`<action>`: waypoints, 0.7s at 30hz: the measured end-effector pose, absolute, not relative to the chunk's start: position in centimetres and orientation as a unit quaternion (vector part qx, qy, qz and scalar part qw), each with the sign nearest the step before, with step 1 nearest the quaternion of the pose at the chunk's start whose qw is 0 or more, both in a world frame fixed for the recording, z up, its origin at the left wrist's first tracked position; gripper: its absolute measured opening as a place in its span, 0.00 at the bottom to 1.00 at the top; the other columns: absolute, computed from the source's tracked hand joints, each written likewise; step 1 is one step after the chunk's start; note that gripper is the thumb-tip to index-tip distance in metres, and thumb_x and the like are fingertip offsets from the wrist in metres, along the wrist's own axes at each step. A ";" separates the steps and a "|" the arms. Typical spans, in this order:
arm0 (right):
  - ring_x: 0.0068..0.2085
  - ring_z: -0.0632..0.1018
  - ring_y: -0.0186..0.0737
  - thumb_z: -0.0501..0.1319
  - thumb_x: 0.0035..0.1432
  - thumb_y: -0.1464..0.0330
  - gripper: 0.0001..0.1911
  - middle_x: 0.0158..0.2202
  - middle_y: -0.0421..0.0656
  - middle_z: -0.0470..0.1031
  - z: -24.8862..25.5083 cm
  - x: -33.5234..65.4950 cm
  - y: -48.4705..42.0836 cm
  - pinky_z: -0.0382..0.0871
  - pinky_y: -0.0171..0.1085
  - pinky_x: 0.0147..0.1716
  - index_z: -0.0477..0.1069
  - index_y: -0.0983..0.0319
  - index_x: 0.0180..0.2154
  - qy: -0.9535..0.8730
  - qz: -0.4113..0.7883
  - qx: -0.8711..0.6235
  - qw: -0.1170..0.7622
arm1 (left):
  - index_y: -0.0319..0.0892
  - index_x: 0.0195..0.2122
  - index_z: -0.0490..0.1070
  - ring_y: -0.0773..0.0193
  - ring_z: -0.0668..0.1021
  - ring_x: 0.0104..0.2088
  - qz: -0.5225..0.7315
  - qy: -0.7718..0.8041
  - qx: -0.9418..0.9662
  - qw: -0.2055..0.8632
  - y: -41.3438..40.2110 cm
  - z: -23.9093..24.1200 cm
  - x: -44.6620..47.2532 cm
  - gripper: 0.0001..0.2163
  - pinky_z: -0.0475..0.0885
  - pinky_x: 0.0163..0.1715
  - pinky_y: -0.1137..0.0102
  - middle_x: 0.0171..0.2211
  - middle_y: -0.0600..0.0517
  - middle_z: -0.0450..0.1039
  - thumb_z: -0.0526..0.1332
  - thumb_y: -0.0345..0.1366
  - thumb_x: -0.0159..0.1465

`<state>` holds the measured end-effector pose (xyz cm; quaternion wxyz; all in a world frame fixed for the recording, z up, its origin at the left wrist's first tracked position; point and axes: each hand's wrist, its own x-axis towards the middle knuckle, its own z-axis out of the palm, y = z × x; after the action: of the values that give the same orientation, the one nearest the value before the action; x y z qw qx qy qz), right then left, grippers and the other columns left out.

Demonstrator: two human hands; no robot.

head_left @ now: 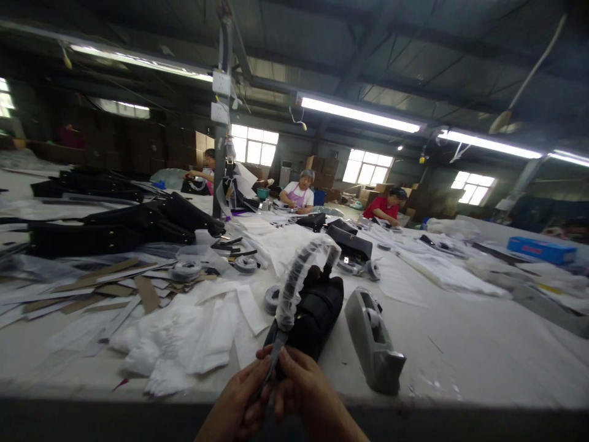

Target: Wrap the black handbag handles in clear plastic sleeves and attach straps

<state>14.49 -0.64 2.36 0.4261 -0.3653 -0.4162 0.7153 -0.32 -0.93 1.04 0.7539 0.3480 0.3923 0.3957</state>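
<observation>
Black handbag (pixel 317 310) on its side on the bench (pixel 460 350), near the front edge, closed, contents not visible. Arched over it, strap (pixel 276 351) sleeved in white netted wrap (pixel 299 276) for most of its length, bare dark end running down to the hands. Left hand (pixel 239 402) and right hand (pixel 306 393) together at the bench edge, fingers (pixel 291 363) of both pinched on that bare strap end.

Just right of the handbag, apart from it, grey tape dispenser (pixel 372 341) with a roll seated in it. Left of the handbag, loose white tissue sheets (pixel 184 344) in a heap, brown card strips (pixel 147 291) beyond them, tape rolls (pixel 186 270) flat among the paper. Further left, pile of black bags (pixel 119 227), open or shut impossible to tell. Far right, blue box (pixel 540 250), contents not visible.

At the far end of the bench, person in a purple apron (pixel 298 195) and person in red (pixel 386 207), stacked cartons (pixel 322 166) behind.
</observation>
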 end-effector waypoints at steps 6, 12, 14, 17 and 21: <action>0.27 0.79 0.37 0.62 0.57 0.50 0.25 0.41 0.50 0.80 6.7 19.4 0.0 0.71 0.33 0.22 0.74 0.64 0.45 -0.541 0.400 -0.514 0.532 | 0.39 0.30 0.72 0.72 0.70 0.21 0.395 0.416 0.450 0.685 -0.6 -1.7 -1.0 0.27 0.63 0.22 0.77 0.24 0.55 0.71 0.65 0.62 0.50; 0.51 0.77 0.45 0.65 0.58 0.54 0.20 0.51 0.47 0.77 15.5 19.5 5.0 0.70 0.42 0.52 0.74 0.60 0.46 -0.455 0.521 -0.399 0.602 | 0.39 0.32 0.74 0.64 0.74 0.29 0.395 0.383 0.530 0.645 -1.0 -1.9 -0.1 0.24 0.67 0.31 0.72 0.26 0.52 0.73 0.64 0.59 0.55; 0.47 0.79 0.42 0.64 0.59 0.57 0.14 0.45 0.46 0.79 18.1 19.0 6.7 0.73 0.40 0.49 0.75 0.60 0.40 -0.404 0.575 -0.374 0.605 | 0.38 0.31 0.74 0.63 0.74 0.29 0.400 0.390 0.551 0.620 -1.0 -1.6 0.0 0.25 0.67 0.31 0.71 0.26 0.51 0.74 0.62 0.60 0.56; 0.40 0.81 0.40 0.61 0.62 0.61 0.11 0.38 0.46 0.80 21.5 18.6 8.2 0.76 0.36 0.41 0.74 0.63 0.36 -0.379 0.625 -0.354 0.584 | 0.38 0.30 0.74 0.63 0.73 0.28 0.407 0.406 0.557 0.599 -0.9 -1.2 -0.2 0.27 0.66 0.29 0.72 0.25 0.52 0.73 0.61 0.62 0.55; 0.34 0.82 0.38 0.61 0.63 0.67 0.08 0.32 0.47 0.80 24.3 18.7 9.6 0.78 0.34 0.34 0.72 0.66 0.35 -0.371 0.618 -0.369 0.586 | 0.39 0.27 0.75 0.64 0.74 0.27 0.409 0.424 0.561 0.582 -0.3 -0.8 -0.8 0.26 0.65 0.28 0.73 0.24 0.52 0.73 0.61 0.61 0.56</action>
<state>18.73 9.64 24.30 0.5863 -0.3695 -0.3710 0.6182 -0.75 -0.26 -0.80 0.5816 0.5608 0.4244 0.4087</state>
